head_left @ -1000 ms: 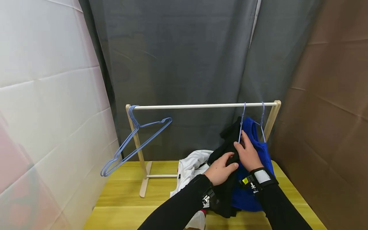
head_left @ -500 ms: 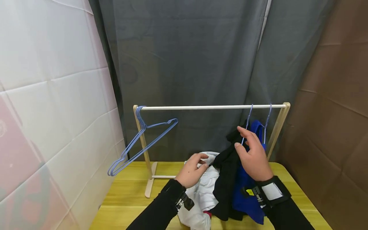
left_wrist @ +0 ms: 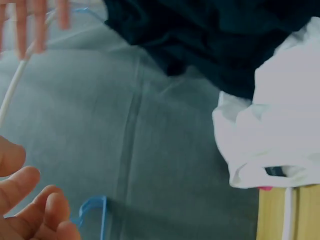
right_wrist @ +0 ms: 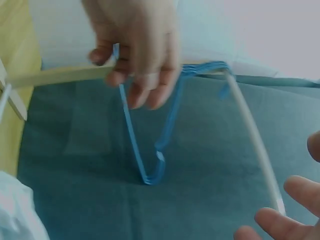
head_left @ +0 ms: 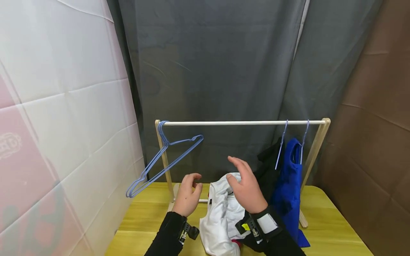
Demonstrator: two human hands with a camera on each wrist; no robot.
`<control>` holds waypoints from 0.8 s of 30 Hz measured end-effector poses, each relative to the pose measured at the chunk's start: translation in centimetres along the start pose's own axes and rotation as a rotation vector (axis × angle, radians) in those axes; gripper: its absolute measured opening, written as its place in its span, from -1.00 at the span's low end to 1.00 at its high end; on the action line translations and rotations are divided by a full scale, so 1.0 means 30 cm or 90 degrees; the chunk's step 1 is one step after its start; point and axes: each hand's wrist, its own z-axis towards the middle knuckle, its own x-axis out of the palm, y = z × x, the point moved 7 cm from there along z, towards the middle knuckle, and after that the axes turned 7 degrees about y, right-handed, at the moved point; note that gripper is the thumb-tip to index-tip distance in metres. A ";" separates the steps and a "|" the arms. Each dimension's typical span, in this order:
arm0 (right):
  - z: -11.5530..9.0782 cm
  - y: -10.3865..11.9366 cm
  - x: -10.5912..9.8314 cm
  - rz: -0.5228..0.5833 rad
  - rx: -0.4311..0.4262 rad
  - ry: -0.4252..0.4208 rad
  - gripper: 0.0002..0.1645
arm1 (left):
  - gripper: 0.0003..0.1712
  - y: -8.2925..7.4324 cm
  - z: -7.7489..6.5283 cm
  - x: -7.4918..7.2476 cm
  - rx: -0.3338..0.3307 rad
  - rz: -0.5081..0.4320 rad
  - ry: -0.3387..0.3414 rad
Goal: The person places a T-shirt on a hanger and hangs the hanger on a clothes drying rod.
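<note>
My left hand (head_left: 188,195) hovers over the table to the left of a crumpled white garment (head_left: 217,217), fingers loosely bent and holding nothing. Nearest to it are several blue wire hangers (head_left: 166,144) bunched at the bar's left end; in the right wrist view the hand overlaps them. My right hand (head_left: 248,190) is in the air above the white garment, fingers spread and nothing in them. Behind it a black garment (head_left: 268,170) hangs from one hanger, partly hidden by the arm. A blue garment (head_left: 289,192) hangs on another hanger beside it.
A small rack with a white top bar (head_left: 224,123) and wooden legs (head_left: 315,153) stands on the yellow wooden table (head_left: 330,220). Grey cloth (head_left: 208,71) closes off the back, a pale sheet (head_left: 80,117) the left, a brown one (head_left: 368,142) the right.
Both hands have left the black garment and moved left, the left one further. The black garment now hangs by its hanger beside the blue one. The head view has shifted slightly left.
</note>
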 end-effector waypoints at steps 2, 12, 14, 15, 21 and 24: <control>-0.004 -0.035 0.055 0.018 0.031 0.015 -0.37 | -0.68 0.013 -0.015 -0.028 -0.007 0.014 -0.029; -0.060 -0.275 0.136 0.004 0.157 -0.019 -0.39 | -0.61 0.045 -0.055 -0.195 0.069 0.175 -0.232; -0.074 -0.314 0.132 0.001 0.174 -0.022 -0.40 | -0.59 0.047 -0.059 -0.229 0.084 0.208 -0.275; -0.082 -0.331 0.129 0.003 0.187 -0.019 -0.40 | -0.57 0.051 -0.059 -0.245 0.085 0.222 -0.291; -0.123 -0.407 0.097 0.019 0.247 -0.017 -0.40 | -0.46 0.088 -0.046 -0.325 0.033 0.277 -0.333; -0.141 -0.438 0.078 0.022 0.274 -0.013 -0.39 | -0.41 0.108 -0.041 -0.350 -0.005 0.293 -0.329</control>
